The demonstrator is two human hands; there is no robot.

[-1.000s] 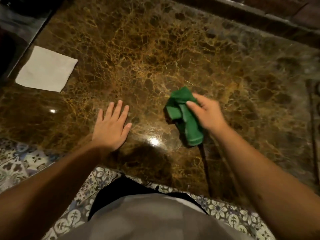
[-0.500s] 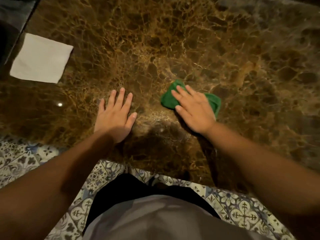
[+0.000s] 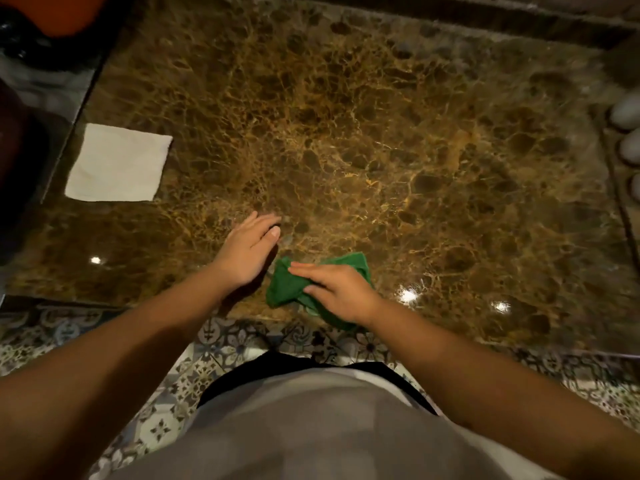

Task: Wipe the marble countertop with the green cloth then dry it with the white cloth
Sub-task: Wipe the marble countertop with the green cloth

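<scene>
A crumpled green cloth [image 3: 285, 287] lies on the brown marble countertop [image 3: 381, 150] close to its near edge. My right hand [image 3: 341, 292] presses flat on top of the cloth, fingers pointing left, and covers its right half. My left hand [image 3: 247, 251] rests just left of the cloth, tilted on its edge with fingers together and empty. A folded white cloth [image 3: 119, 164] lies flat at the counter's left side, well away from both hands.
A dark glossy surface [image 3: 41, 84] borders the counter on the left. A tray with pale eggs [image 3: 627, 133] sits at the right edge. A raised ledge [image 3: 519, 22] runs along the back. Patterned tiles [image 3: 242, 341] face the counter's front.
My right hand has dragged the green cloth toward me and leftward, down to the near edge. My left hand has turned from flat on the marble onto its side.
</scene>
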